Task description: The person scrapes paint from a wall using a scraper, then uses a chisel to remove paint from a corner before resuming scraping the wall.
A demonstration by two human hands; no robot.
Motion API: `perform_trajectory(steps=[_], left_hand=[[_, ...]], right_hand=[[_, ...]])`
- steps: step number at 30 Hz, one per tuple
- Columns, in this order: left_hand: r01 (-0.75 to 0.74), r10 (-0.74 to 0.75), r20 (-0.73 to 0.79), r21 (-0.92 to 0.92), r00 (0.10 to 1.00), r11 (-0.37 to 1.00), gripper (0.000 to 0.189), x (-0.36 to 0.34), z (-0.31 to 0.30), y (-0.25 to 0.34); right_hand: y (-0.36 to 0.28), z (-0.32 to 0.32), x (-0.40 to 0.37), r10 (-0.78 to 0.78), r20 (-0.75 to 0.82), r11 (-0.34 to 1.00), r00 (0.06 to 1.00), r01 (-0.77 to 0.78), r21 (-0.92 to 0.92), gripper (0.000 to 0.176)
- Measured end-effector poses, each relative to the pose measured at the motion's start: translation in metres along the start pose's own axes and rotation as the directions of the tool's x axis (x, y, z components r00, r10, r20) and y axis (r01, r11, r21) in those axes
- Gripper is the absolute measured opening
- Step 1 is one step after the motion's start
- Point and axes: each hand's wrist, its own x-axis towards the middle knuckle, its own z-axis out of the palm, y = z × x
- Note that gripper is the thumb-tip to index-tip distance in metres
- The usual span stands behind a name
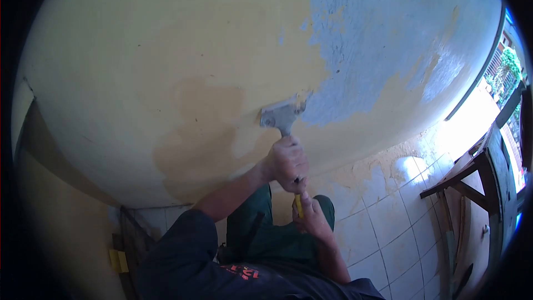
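Note:
A long-handled wall scraper [282, 115] has its wide metal head against the yellow painted wall [139, 50], close to where the yellow borders a bare blue-grey patch [361, 72]. Bits of loosened paint show at the right end of the blade. My left hand [287, 162] is wrapped round the shaft just below the head. Lower down, my right hand [312, 218] grips the yellow end of the handle, its fingers partly turned out of sight. A darker, damp-looking patch [200, 128] marks the wall left of the blade.
Pale floor tiles [383, 222] carry dusty paint debris along the wall's foot. At the right stands a dark wooden frame [483, 183] beside a bright opening. A yellow block-like thing [118, 261] lies at the lower left. My green-trousered knees [250, 216] are under my arms.

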Motion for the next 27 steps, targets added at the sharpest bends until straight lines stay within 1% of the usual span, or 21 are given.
perform_trajectory(steps=[1, 3, 4, 5, 6, 9, 11, 13, 14, 15, 16, 18, 20, 21, 23, 24, 27], left_hand=[[0.026, -0.025, 0.001, -0.024, 1.000, 0.999, 0.024, -0.003, 0.000, 0.005], [0.053, -0.053, 0.004, -0.047, 0.999, 0.997, 0.025, -0.008, 0.003, 0.002], [0.034, -0.034, 0.011, -0.028, 0.999, 0.999, 0.025, -0.004, 0.000, 0.000], [0.015, -0.015, 0.019, -0.007, 1.000, 1.000, 0.025, -0.001, -0.002, -0.001], [0.034, -0.034, 0.023, -0.013, 0.999, 0.999, 0.025, -0.001, -0.003, 0.003], [0.016, -0.016, -0.003, 0.008, 1.000, 1.000, 0.025, -0.001, 0.001, 0.002], [0.060, -0.061, -0.014, -0.073, 0.998, 0.996, 0.026, -0.009, 0.006, 0.008], [0.028, -0.027, 0.015, -0.032, 1.000, 0.999, 0.026, -0.007, 0.003, -0.003], [0.008, -0.008, 0.042, 0.002, 0.999, 1.000, 0.026, -0.005, 0.000, -0.002], [0.028, -0.028, 0.041, -0.002, 0.999, 1.000, 0.026, -0.004, 0.000, 0.002], [0.026, -0.025, 0.021, -0.022, 0.999, 0.999, 0.026, -0.001, 0.000, 0.005], [-0.002, 0.002, 0.001, -0.026, 1.000, 1.000, 0.026, -0.002, 0.000, 0.004], [0.057, -0.056, 0.014, -0.067, 0.998, 0.996, 0.025, -0.009, 0.001, 0.010], [0.044, -0.043, 0.013, -0.067, 0.999, 0.997, 0.025, -0.012, 0.003, 0.002], [0.025, -0.025, 0.050, -0.007, 0.998, 1.000, 0.024, -0.005, -0.003, 0.000], [0.037, -0.036, 0.049, -0.008, 0.998, 0.999, 0.024, -0.002, -0.004, 0.002], [0.017, -0.017, 0.023, -0.009, 1.000, 1.000, 0.023, 0.001, -0.005, 0.003]], right_hand=[[0.000, -0.002, 0.002, -0.017, -0.002, 1.000, 1.000, 0.017, -0.001, 0.058], [0.003, -0.004, 0.004, 0.026, 0.083, 0.999, 0.996, -0.029, 0.035, 0.058], [0.001, -0.003, 0.003, 0.039, 0.084, 0.998, 0.996, -0.042, 0.035, 0.058], [-0.005, -0.002, 0.006, 0.018, 0.060, 0.999, 0.998, -0.020, 0.031, 0.058], [-0.005, -0.001, 0.003, 0.005, 0.036, 1.000, 0.999, -0.006, 0.031, 0.058], [-0.002, -0.002, -0.001, 0.030, 0.053, 0.997, 0.998, -0.033, 0.067, 0.057], [0.008, -0.002, 0.005, 0.019, 0.048, 0.999, 0.999, -0.021, 0.046, 0.058], [0.008, 0.001, 0.007, 0.041, 0.042, 0.999, 0.998, -0.042, 0.028, 0.058], [0.000, 0.002, 0.008, 0.016, 0.040, 0.998, 0.999, -0.018, 0.055, 0.058], [-0.002, 0.002, 0.006, -0.007, 0.040, 0.997, 0.999, 0.004, 0.081, 0.058], [0.002, 0.000, 0.000, 0.007, 0.043, 0.997, 0.999, -0.011, 0.080, 0.058], [0.006, -0.006, -0.001, 0.009, 0.063, 0.997, 0.998, -0.014, 0.073, 0.058], [0.010, -0.002, 0.003, 0.002, 0.066, 0.999, 0.998, -0.005, 0.043, 0.058], [0.011, 0.000, 0.005, 0.014, 0.068, 1.000, 0.998, -0.015, 0.014, 0.058], [0.001, 0.002, 0.006, 0.006, 0.042, 0.999, 0.999, -0.008, 0.032, 0.058], [-0.003, 0.002, 0.004, -0.010, 0.025, 0.999, 1.000, 0.009, 0.043, 0.058], [-0.007, -0.002, -0.003, 0.021, 0.032, 0.999, 0.999, -0.022, 0.036, 0.058]])
